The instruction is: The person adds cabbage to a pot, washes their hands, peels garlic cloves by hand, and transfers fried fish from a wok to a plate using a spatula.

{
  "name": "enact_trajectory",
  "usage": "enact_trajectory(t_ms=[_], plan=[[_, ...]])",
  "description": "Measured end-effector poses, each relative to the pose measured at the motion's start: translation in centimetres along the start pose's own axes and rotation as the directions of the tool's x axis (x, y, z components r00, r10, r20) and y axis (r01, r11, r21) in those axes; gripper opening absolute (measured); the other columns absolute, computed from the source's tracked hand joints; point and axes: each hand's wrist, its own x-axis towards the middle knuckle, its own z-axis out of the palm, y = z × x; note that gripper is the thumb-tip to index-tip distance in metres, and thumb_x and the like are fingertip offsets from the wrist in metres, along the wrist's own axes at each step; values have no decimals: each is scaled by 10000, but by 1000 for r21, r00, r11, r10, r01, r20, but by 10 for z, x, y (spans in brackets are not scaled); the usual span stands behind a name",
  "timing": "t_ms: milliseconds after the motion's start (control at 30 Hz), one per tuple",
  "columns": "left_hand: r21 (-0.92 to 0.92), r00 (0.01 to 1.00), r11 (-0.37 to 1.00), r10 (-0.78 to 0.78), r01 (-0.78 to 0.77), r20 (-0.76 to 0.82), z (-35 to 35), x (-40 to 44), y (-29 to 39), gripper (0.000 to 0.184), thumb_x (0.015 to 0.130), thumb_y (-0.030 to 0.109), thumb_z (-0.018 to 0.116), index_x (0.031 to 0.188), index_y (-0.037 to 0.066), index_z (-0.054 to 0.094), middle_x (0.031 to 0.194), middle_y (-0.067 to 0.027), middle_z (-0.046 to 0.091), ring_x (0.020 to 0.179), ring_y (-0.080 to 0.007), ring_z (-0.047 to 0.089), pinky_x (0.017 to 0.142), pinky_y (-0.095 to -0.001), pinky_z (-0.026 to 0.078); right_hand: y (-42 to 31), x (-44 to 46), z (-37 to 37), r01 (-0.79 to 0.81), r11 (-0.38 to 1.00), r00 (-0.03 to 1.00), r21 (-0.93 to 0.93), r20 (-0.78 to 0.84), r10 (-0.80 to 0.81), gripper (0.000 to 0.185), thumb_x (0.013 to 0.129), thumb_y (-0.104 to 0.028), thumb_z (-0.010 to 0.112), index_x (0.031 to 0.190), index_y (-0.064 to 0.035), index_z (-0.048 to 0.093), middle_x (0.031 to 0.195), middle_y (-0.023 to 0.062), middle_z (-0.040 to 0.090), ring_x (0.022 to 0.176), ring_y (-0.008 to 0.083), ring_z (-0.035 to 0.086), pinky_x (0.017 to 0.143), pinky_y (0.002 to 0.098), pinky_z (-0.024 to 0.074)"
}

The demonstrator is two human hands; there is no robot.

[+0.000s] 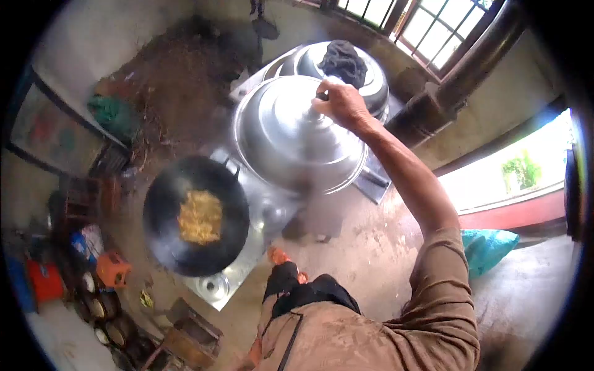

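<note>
Where the right hand (339, 106) reaches out, thumb and fingers pinch the dark knob (322, 96) atop a large, domed metal lid (269, 139), silvery, ringed by concentric steps and bright with reflected light. The lid is ahead of the wearer, just beyond a black wok (162, 216); whether it rests on a pot or is raised, I cannot tell. The left hand is out of sight, so I cannot tell how it is held. Behind the lid, another big shiny vessel (378, 86) has a crumpled dark cloth (344, 63) on top. Yellow-brown food (201, 217) is heaped in the wok, which sits on a shiny metal stovetop (263, 213) with a round fitting (212, 286) near its corner. Below spreads a worn, earth-coloured floor (377, 247). A thick dark pipe (479, 68) slants past a barred window (442, 28), while a teal plastic bag (489, 247) lies to the right under a bright opening (520, 167). At the left are an orange plastic stool (113, 270), a red container (44, 281) and wooden furniture (195, 331). Markings on a blue-and-white package (90, 241) there are too blurred to read.
</note>
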Motion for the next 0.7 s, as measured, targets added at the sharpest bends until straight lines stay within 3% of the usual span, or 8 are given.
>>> enact_trajectory(t_ms=[167,300,367,433,467,533,600,700], plan=[[-43,998,999,2,-4,-56,26,-7,62,434,895,359,514,1067,-17,649,991,-182,671,932,-286,616,811,-412,464,117,101,-49,-183,947,975,265,-71,208,330,805,-304,748,994,-41,687,760,122,699,648,200,678,596,326,541],[-64,992,998,-9,2,-122,82,-8,85,452,895,374,504,1068,-19,646,990,-192,672,937,-293,615,816,-420,462,191,170,-52,-296,939,940,176,-123,319,285,837,-317,740,959,-64,692,781,59,690,584,138,636,498,268,504],[-16,986,1000,-17,15,-165,129,-18,80,461,896,382,499,1069,-20,645,990,-197,672,939,-296,615,818,-424,461,267,214,-28,-190,937,978,293,-23,206,294,830,-332,737,951,-68,690,827,64,694,670,147,659,561,290,525],[26,986,999,-13,18,-166,187,-48,87,475,902,398,479,1045,-17,659,964,-197,680,933,-312,625,806,-440,459,343,268,1,-125,986,988,-111,73,134,410,825,-432,688,1050,-90,665,997,88,708,920,236,684,772,374,516],[-46,979,990,-139,133,-146,225,-63,94,440,900,379,490,1022,1,678,962,-192,685,940,-309,633,801,-444,458,383,283,20,-14,994,1000,-110,-2,14,438,847,-483,623,1053,-99,669,953,85,703,861,241,668,779,388,501],[-219,967,956,-227,197,-119,281,-86,111,364,878,320,551,1032,26,702,981,-199,698,890,-324,670,794,-445,503,421,296,30,-66,969,994,-236,69,84,480,847,-495,598,1099,-92,661,985,142,683,890,275,642,813,394,488],[-305,956,923,-276,236,-95,328,-101,129,362,875,325,558,1024,29,704,974,-195,699,883,-321,671,787,-444,506,472,304,40,363,770,930,-524,157,-332,473,860,-503,585,1072,-88,670,1016,150,676,922,287,637,792,402,481],[-397,950,886,-300,241,-93,406,-110,157,360,871,333,568,1013,33,707,963,-189,702,871,-317,672,777,-442,510,465,278,45,416,835,896,-361,9,-443,415,854,-468,600,1030,-97,656,961,127,652,856,264,610,735,379,460]])
